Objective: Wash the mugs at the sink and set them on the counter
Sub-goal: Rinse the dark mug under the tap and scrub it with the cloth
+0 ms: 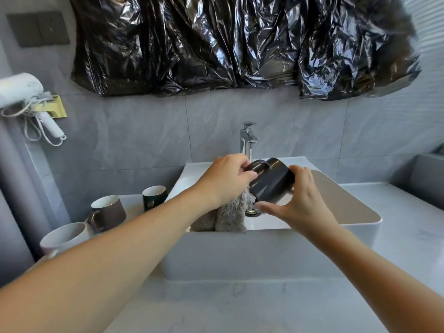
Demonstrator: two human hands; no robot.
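Both hands (262,188) grip a dark mug (271,182) (cloth (230,212) seemingly beneath) over the sink (264,255).

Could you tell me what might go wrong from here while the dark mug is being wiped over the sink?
1. The dark mug is tilted above the hard white sink, held by the right hand while the left hand grips the grey cloth at its handle; a wet slip could chip it.
2. Three mugs crowd the counter left of the sink, the white mug right by the left forearm, which could knock it.
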